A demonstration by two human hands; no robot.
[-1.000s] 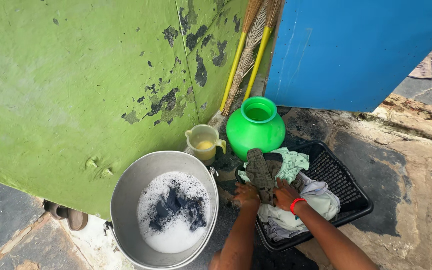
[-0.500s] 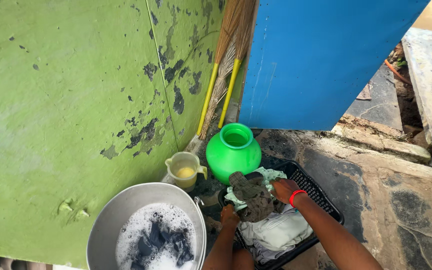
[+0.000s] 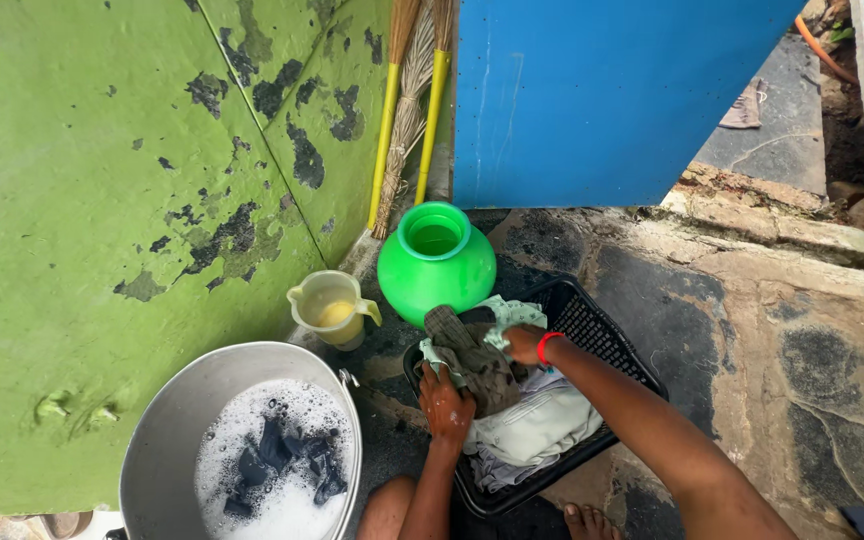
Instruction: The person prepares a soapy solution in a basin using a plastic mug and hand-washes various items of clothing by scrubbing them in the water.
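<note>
Bare foot (image 3: 584, 519) and knee (image 3: 388, 508) at the near edge of the stone floor (image 3: 752, 330). Metal basin (image 3: 167, 440) near-left, soapy water with dark cloth (image 3: 272, 470) sunk in the foam. Black plastic basket (image 3: 592, 330) beside it, full of pale laundry (image 3: 532, 425). Left hand (image 3: 445, 395) at the basket's near-left rim, fingers curled shut on a brown-grey garment (image 3: 472, 355). Right hand (image 3: 522, 343), red band (image 3: 546, 346) on the wrist, closed on the same garment's far side, over a light green cloth (image 3: 502, 312). Garment bunched, raised just above the basket's pile. Farther: yellowish plastic jug (image 3: 330, 310), green round pot (image 3: 436, 262) touching the basket's far corner. Brooms (image 3: 407, 120) with yellow handles lean in the corner between the peeling green wall (image 3: 102, 200) and a blue panel (image 3: 602, 90).
</note>
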